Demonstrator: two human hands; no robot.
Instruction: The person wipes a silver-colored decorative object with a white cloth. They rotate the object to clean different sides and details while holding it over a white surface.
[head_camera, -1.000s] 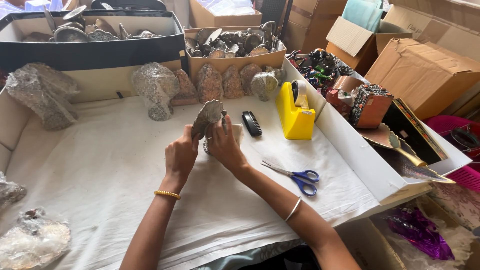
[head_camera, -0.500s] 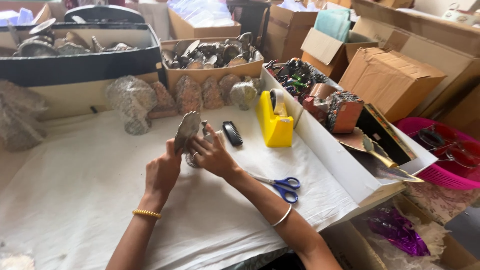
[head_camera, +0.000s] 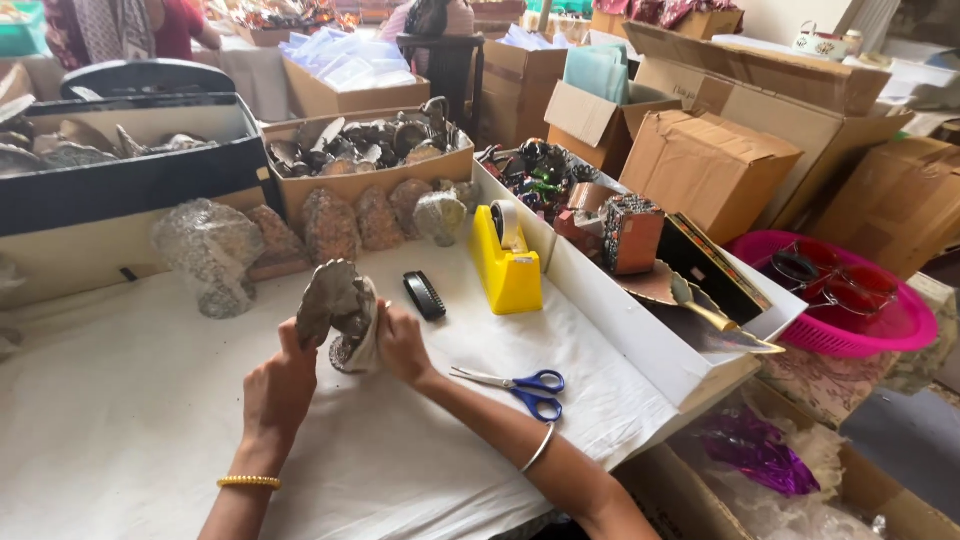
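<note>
Both my hands hold one grey, leaf-shaped metal piece (head_camera: 330, 300) with a patterned edge, upright above the white table covering (head_camera: 130, 420). My left hand (head_camera: 280, 385) grips its left side, thumb up along the piece. My right hand (head_camera: 400, 345) holds its right side, where a bit of clear wrap shows. A gold bangle sits on my left wrist and a silver one on my right forearm.
Blue-handled scissors (head_camera: 520, 385) lie right of my right arm. A black comb-like object (head_camera: 425, 296) and a yellow tape dispenser (head_camera: 507, 260) stand beyond. Bubble-wrapped pieces (head_camera: 210, 250) line the back, before boxes of metal pieces (head_camera: 360, 150). Cardboard boxes (head_camera: 720, 160) and a pink basket (head_camera: 850, 300) are right.
The camera has swung right and lifted, bringing the boxes and pink basket into view. My hands keep hold of the metal piece, turning it slightly.
</note>
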